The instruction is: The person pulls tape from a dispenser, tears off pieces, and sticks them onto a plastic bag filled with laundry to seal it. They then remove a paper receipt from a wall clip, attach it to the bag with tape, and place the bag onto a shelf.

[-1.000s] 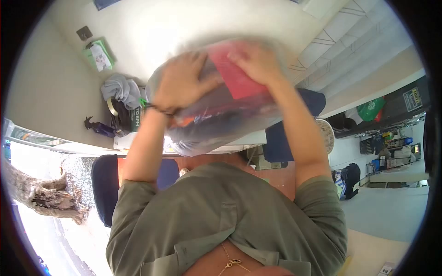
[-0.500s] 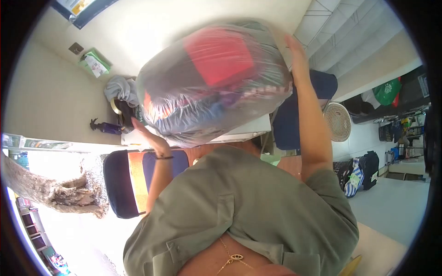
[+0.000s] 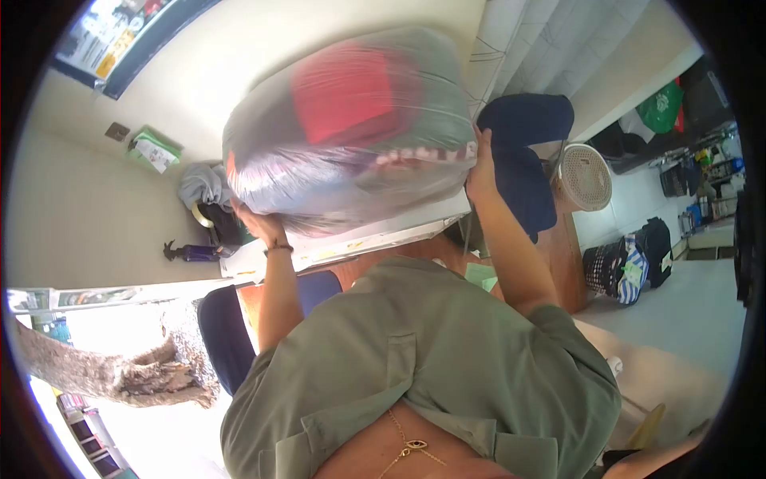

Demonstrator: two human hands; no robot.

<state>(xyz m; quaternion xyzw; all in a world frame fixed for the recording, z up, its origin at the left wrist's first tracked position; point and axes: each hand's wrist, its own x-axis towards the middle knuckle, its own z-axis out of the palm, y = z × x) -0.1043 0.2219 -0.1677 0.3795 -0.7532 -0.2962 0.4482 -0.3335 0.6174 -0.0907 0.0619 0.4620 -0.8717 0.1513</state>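
A large, clear plastic bag [image 3: 351,176], stuffed with what looks like cloth, rests on a white table [image 3: 415,230] against the wall. Inside, a red piece and dark, grey and patterned pieces show through the film. My left hand [image 3: 258,227] grips the bag's lower left side, its fingertips partly hidden at the edge. On the opposite side, my right hand [image 3: 482,174] is pressed along the right end, fingers pointing up. The bag sits between both hands.
Left of the bag are grey cloth [image 3: 204,185], a tape roll [image 3: 201,214] and a dark spray bottle [image 3: 190,252]. Dark blue chairs [image 3: 523,180] stand right, beside a lattice-topped basket [image 3: 586,177]. Bags [image 3: 634,263] sit on the floor. Part of another person's arm [image 3: 662,459] shows lower right.
My right hand has come down from the bag's upper right to its right side. My left hand has closed in on the lower left side. The bag appears shifted slightly left in view.
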